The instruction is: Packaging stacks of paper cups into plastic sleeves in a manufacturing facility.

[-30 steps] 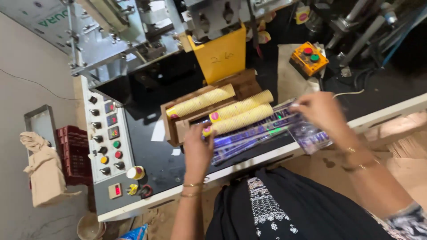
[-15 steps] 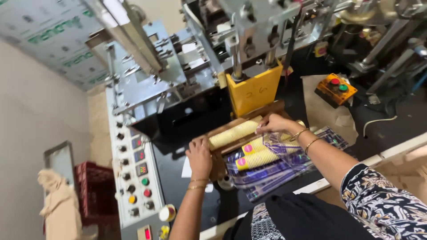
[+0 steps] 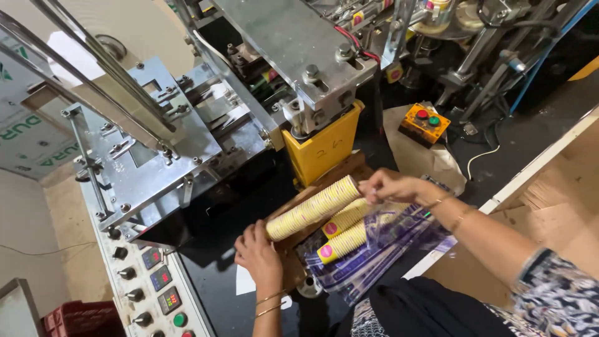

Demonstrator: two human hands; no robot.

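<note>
Yellow stacks: three long sleeves of nested paper cups lie side by side in a shallow brown tray [image 3: 293, 265] on the black worktop [image 3: 218, 274], below a yellow hopper [image 3: 324, 150].
Top stack [image 3: 312, 209]: bare, tilted up to the right, its left end just beside the left hand.
Lower stacks [image 3: 343, 240]: two, with pink round ends showing, partly inside a clear bag with purple print [image 3: 380, 259].
Left hand [image 3: 259, 253]: rests at the tray's near-left corner, fingers loosely curled and together, touching the tray edge; it does not clasp a stack.
Right hand [image 3: 390, 185]: fingers pinched on the bag's upper edge, at the right end of the stacks.
Step in hand: judged to be bagging the cup stacks, two partly sheathed, one not yet in.
Next move calls for: holding the bag mouth wide and steadying the stacks so the nested cups do not separate.
Surroundings: grey control panel [image 3: 153, 290] with knobs at the left; orange button box [image 3: 424, 123] well apart at the upper right.
</note>
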